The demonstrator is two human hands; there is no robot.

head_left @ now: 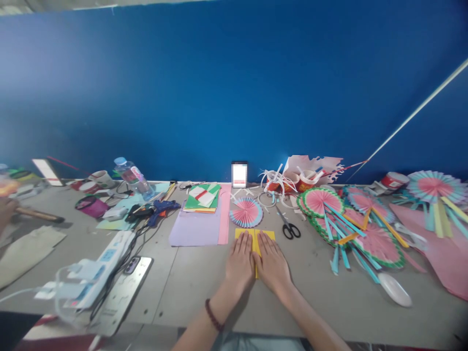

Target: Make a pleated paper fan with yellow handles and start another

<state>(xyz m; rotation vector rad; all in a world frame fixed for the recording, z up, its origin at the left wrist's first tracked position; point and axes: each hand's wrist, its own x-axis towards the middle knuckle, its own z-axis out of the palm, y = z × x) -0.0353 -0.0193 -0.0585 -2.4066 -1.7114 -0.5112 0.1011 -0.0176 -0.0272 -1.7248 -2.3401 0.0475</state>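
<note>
A yellow sheet of paper [269, 235] lies on the table in front of me, with a crease or seam down its middle. Flat on its left half rests my left hand [239, 258], fingers stretched out and pointing away. My right hand [270, 261] presses flat on the right half, fingers also extended. The two hands nearly meet along the middle line and cover most of the sheet. Just beyond it sits a round pleated paper fan [246, 212] in pink and light blue. Black-handled scissors [290, 229] lie to the right of it.
Left of the hands are stacked coloured papers [195, 226], a blue glue gun [159, 209], a bottle [134, 178], a power strip [106, 263] and a phone [126, 292]. Several pleated paper fans [323, 202] and a white spoon [395, 288] lie right. A co-worker's hand [5, 214] shows far left.
</note>
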